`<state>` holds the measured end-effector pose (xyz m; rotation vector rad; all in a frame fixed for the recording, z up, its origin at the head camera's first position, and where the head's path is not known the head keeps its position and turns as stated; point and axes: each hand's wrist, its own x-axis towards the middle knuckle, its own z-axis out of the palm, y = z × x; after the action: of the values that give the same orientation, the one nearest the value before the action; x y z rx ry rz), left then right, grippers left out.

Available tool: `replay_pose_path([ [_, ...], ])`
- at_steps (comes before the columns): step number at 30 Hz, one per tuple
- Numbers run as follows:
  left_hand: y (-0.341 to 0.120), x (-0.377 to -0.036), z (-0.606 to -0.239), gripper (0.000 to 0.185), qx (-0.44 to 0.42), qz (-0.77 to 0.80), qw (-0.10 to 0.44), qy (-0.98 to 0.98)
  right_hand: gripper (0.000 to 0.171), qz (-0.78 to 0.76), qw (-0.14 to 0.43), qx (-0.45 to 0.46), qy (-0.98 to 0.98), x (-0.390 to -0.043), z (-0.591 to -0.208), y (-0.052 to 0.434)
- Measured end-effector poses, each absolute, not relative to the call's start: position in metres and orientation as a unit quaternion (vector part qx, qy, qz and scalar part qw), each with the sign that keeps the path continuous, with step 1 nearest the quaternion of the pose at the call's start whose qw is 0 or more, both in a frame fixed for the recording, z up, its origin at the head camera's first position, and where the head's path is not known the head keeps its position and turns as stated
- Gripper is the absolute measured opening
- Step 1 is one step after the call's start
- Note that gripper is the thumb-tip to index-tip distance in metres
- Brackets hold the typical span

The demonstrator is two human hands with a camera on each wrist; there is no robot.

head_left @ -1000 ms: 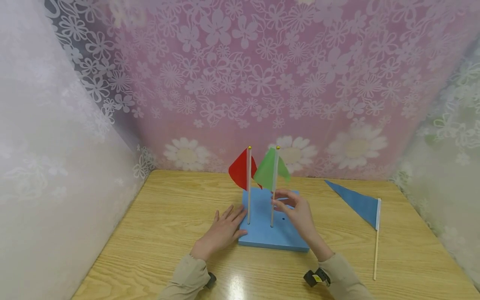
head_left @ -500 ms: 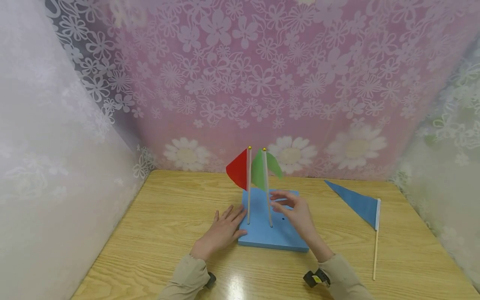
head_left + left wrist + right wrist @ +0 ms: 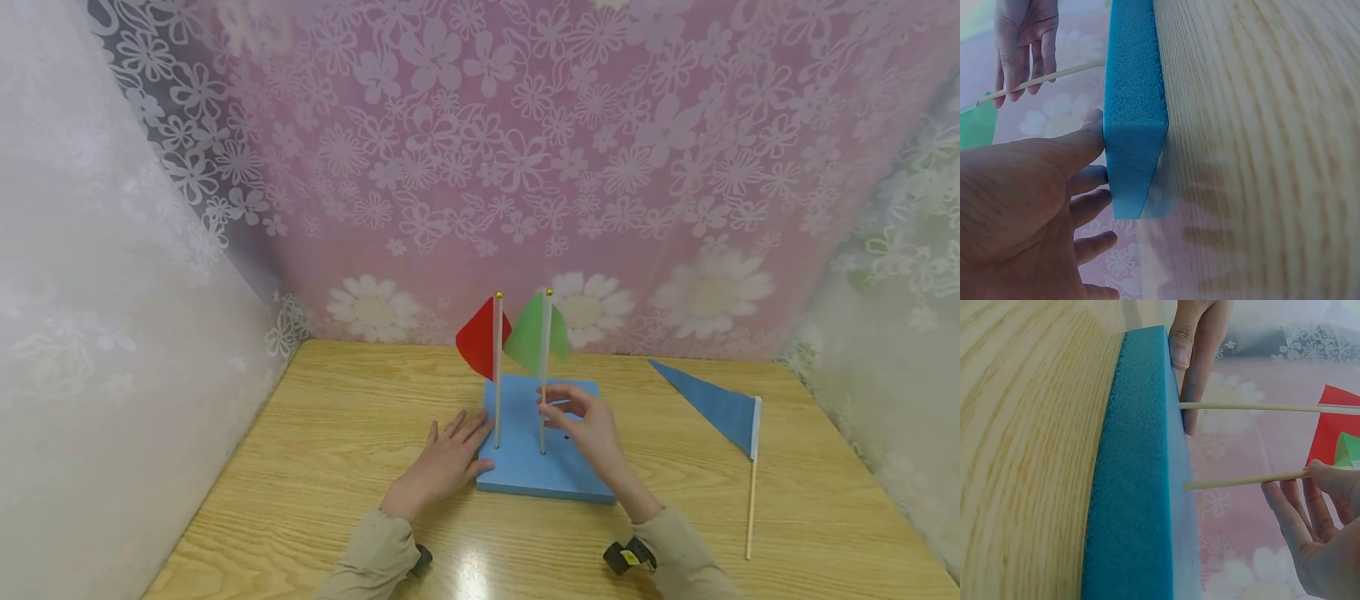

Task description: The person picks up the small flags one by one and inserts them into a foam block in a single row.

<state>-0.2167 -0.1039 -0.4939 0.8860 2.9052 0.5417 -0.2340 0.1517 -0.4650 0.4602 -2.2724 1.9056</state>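
Observation:
A blue foam board lies on the table. My left hand rests on its left edge with fingers spread; in the left wrist view the thumb and fingertips touch the board's side. The red flag stands upright in a hole near that hand. To its right, the green flag stands almost upright, its stick end in another hole. My right hand pinches the green flag's wooden stick between thumb and fingers, below the cloth. A small dark hole in the board shows beside my right fingers.
At the right of the wooden table lies a blue flag, its stick pointing toward the front edge. Flower-patterned curtains enclose the table at the back and both sides.
The green flag tipped left, away from my right fingers, half a second ago. Now it is nearly upright again, with those fingers on its stick. My left hand has not moved.

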Motion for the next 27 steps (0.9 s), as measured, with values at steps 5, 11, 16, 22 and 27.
replay_pose_path([
  [5, -0.1037, -0.2159, -0.4921, 0.063, 0.289, 0.179, 0.025, 0.940, 0.030, 0.636, 0.078, 0.162, -0.750, -0.2342, -0.4677, 0.1534],
  [11, -0.1032, -0.2155, -0.4918, 0.063, 0.286, 0.179, 0.027, 0.941, 0.028, 0.640, 0.083, 0.166, -0.746, -0.2309, -0.4694, 0.1544],
  [16, -0.1034, -0.2156, -0.4925, 0.063, 0.283, 0.176, 0.028, 0.942, 0.026, 0.637, 0.085, 0.167, -0.748, -0.2304, -0.4694, 0.1553],
  [22, -0.1037, -0.2148, -0.4908, 0.063, 0.285, 0.179, 0.027, 0.941, 0.028, 0.632, 0.075, 0.158, -0.755, -0.2304, -0.4672, 0.1551],
  [27, -0.1038, -0.2148, -0.4905, 0.063, 0.285, 0.180, 0.027, 0.941, 0.027, 0.625, 0.070, 0.149, -0.763, -0.2297, -0.4646, 0.1543],
])
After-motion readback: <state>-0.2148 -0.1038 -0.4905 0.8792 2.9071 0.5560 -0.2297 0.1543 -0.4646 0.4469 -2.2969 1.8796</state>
